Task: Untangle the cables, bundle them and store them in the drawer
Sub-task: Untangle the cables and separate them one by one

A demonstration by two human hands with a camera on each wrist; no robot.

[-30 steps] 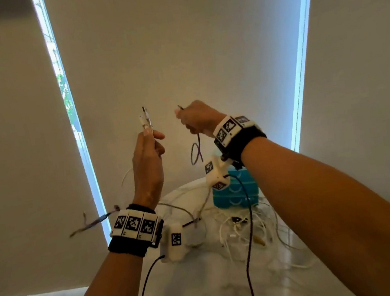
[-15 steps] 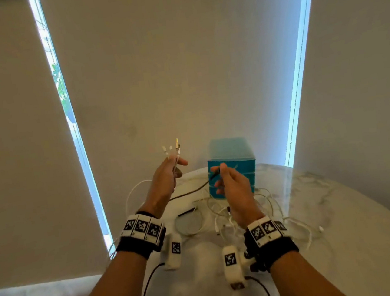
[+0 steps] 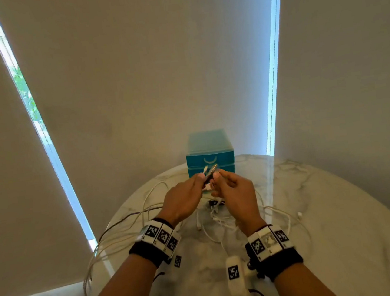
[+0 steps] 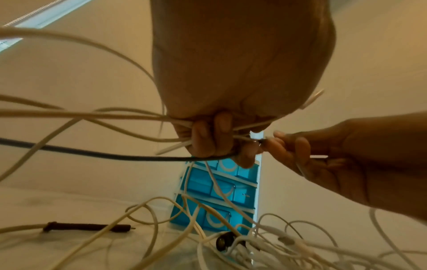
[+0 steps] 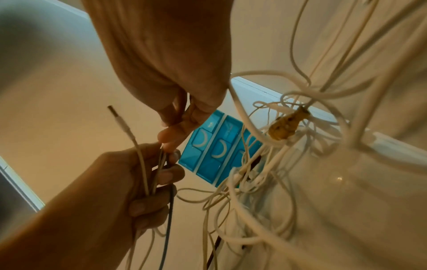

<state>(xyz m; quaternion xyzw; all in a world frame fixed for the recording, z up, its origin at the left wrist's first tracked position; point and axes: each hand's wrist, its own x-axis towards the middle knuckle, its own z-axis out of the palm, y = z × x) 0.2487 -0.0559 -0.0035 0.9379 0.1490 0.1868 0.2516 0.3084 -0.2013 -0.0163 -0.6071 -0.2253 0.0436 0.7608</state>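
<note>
Just above a round marble table [image 3: 344, 228], my left hand [image 3: 199, 184] grips a bunch of cable ends, several white cables [image 4: 92, 115] and one dark cable [image 4: 92, 153]. A white plug [image 5: 120, 120] sticks up out of that fist. My right hand [image 3: 221, 177] meets it fingertip to fingertip and pinches the dark cable's tip [image 4: 262, 141] beside the left fingers [image 4: 215, 138]. A tangle of white cables [image 3: 219, 218] lies on the table under the hands. Behind them at the table's far edge stands the blue drawer unit [image 3: 210, 162], its drawers pushed in.
White cable loops [image 3: 88, 269] hang over the table's left edge. A dark strap-like piece [image 4: 87, 227] and a small black round part [image 4: 223, 242] lie among the cables. A yellowish connector [image 5: 289, 124] sits in the tangle. Window blinds stand close behind the table.
Both hands have come down from chest height to just above the table. The right hand has moved left with the dark cable's end, up to the left hand's bunch.
</note>
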